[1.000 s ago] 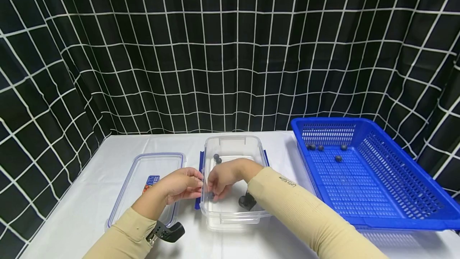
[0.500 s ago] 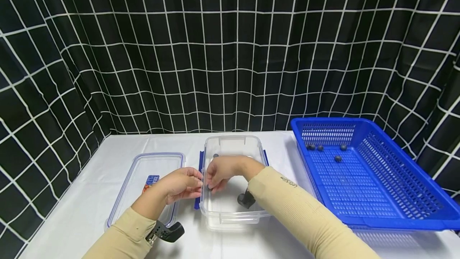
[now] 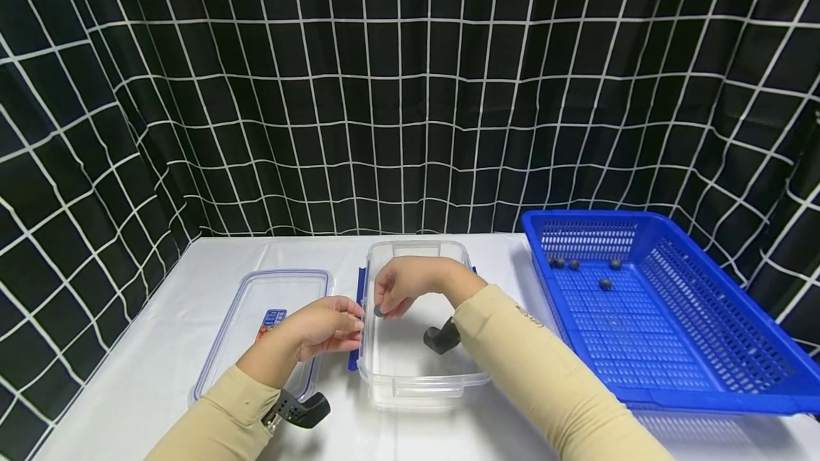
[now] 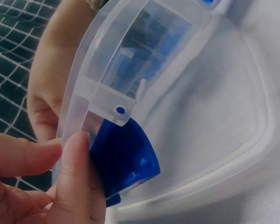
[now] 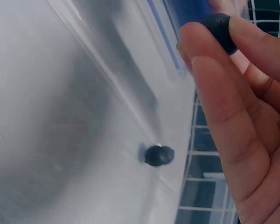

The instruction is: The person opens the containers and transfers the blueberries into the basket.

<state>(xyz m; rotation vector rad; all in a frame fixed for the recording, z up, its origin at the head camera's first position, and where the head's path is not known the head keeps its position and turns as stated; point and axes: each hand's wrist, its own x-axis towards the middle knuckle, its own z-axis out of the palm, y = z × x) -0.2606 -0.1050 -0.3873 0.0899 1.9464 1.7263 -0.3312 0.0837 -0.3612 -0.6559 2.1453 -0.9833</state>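
Observation:
A clear plastic container (image 3: 419,380) stands open mid-table. My left hand (image 3: 349,324) grips its left wall beside the blue latch (image 3: 353,360); in the left wrist view my thumb (image 4: 77,179) presses against the rim (image 4: 107,91) just by that latch (image 4: 126,161). My right hand (image 3: 386,302) hovers over the container's left side and pinches a small dark ball (image 3: 379,311) in its fingertips. The right wrist view shows the same ball (image 5: 220,29) between my fingers (image 5: 214,93), and another dark ball (image 5: 158,155) lies on the container floor below.
The container's clear lid (image 3: 246,304) lies flat to the left. A blue perforated basket (image 3: 673,347) with several dark balls (image 3: 605,283) stands on the right. A black grid-patterned curtain (image 3: 410,91) closes off the back and sides.
My right hand has risen from the container's floor to above its rim, carrying a dark ball. The left hand has kept its hold on the container's left wall.

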